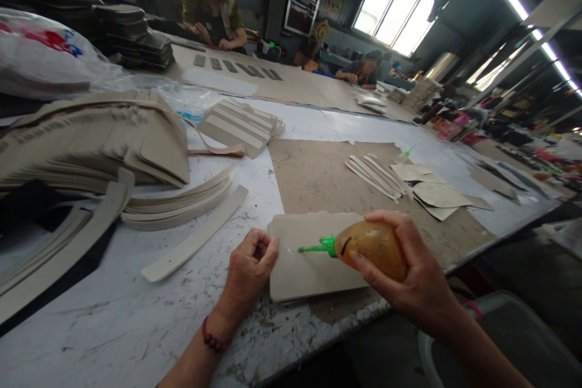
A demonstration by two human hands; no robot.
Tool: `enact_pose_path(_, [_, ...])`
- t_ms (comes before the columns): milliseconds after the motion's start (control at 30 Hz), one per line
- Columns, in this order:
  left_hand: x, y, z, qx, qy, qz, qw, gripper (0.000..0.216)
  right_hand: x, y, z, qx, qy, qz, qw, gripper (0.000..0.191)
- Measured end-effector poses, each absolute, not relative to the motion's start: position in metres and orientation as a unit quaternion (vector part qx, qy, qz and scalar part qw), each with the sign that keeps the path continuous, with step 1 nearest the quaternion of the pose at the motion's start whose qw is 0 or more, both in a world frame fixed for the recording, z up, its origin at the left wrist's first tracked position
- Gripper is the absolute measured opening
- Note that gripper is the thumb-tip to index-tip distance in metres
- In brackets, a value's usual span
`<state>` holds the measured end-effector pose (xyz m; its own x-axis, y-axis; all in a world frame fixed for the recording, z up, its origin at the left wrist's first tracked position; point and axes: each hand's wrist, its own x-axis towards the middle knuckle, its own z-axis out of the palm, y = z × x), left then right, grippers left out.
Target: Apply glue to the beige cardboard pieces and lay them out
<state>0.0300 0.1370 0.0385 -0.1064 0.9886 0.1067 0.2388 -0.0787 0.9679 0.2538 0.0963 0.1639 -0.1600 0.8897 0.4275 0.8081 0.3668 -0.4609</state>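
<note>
My right hand (409, 273) is closed around an amber glue bottle (370, 245) with a green nozzle (316, 248). The nozzle tip points left and touches a pale cardboard piece (309, 267) lying flat near the table's front edge. My left hand (250, 267) is curled into a loose fist and presses on the left edge of that piece. A red bead bracelet circles the left wrist. A long curved pale strip (195, 236) lies just left of my left hand.
Stacks of cut beige pieces (91, 145) fill the left. A brown board (318, 176) underlies the work; thin strips (375, 176) and flat shapes (439, 194) lie right of centre. Two people sit at the far end. A grey bin (513, 339) stands below right.
</note>
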Motion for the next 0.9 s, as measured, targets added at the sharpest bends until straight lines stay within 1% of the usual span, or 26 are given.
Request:
enact_pose_path(200, [0.033,0.137,0.04,0.55,0.561,0.489,0.379,0.03,0.247,0.103,0.161,-0.541,-0.769,0.046,0.338,0.042])
enact_pose_path(533, [0.032,0.137,0.041,0.554,0.561,0.489,0.373,0.029,0.248,0.094,0.165,-0.553,-0.764,0.095,0.318,0.04])
enact_pose_path(767, [0.03,0.138,0.039,0.556,0.559,0.49,0.372,0.03,0.255,0.096,0.167,-0.566,-0.759,0.051,0.318,0.04])
enact_pose_path(900, [0.03,0.137,0.04,0.558,0.558,0.49,0.37,0.029,0.251,0.1,0.166,-0.561,-0.76,0.05,0.324,0.04])
